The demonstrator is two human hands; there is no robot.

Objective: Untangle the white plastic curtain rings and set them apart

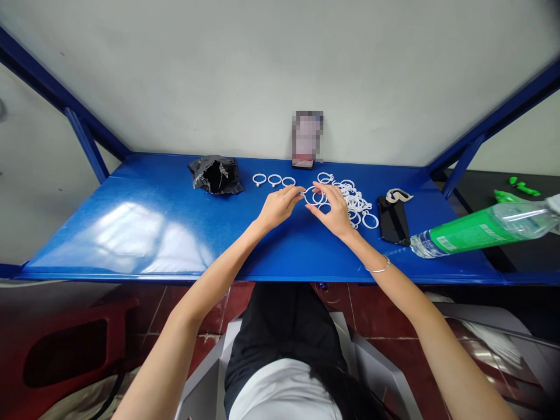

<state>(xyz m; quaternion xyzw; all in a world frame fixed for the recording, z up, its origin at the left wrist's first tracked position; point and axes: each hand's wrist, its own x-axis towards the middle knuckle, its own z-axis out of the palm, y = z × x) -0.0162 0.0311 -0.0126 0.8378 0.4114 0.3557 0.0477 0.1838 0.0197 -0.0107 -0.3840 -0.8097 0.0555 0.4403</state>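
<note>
Both my hands meet over the middle of a blue table (144,227). My left hand (279,207) and my right hand (335,209) pinch the same white plastic ring (312,195) between their fingertips, just above the tabletop. Right of it lies a pile of white rings (356,201), partly hidden behind my right hand. Three single white rings (274,179) lie in a row to the left of the held ring. A silver bracelet (380,268) circles my right wrist.
A crumpled black plastic bag (216,174) sits at the back left of the rings. A phone (307,139) leans against the wall. A black flat object (392,220) and a green-labelled water bottle (481,228) lie at the right. Blue frame struts rise at both sides.
</note>
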